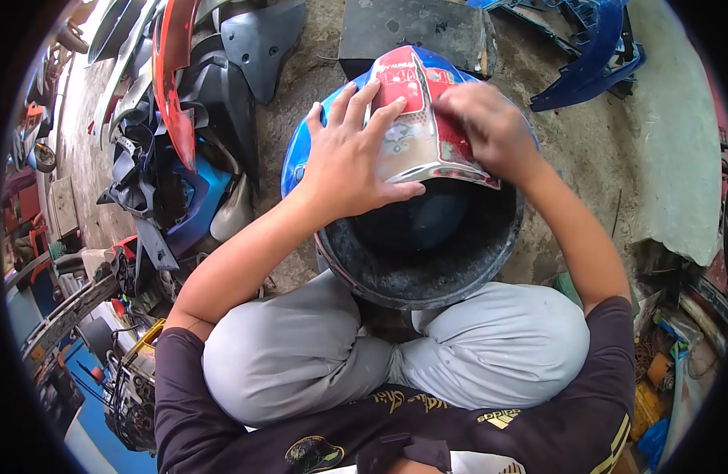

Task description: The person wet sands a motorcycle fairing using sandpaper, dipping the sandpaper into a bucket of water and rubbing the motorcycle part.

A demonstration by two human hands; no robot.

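A curved motorcycle body panel [411, 142], red and silver with worn decals, lies over a round black tub [411, 284] in front of my knees. Blue surface [295, 162] shows around the panel's sides; I cannot tell whether it belongs to the same piece. My left hand [344, 154] rests on the panel's left part, fingers spread and thumb near the lower edge. On the right part, my right hand [490, 130] presses down with fingers curled together, partly blurred. Whatever is under those fingers, if anything, is hidden.
Red [174, 79], black and blue body panels pile up at the left. A dark flat board [419, 31] lies beyond the tub, and blue plastic parts [593, 63] sit at the upper right. Mechanical parts [131, 403] crowd the lower left; a pale slab [680, 134] borders the right.
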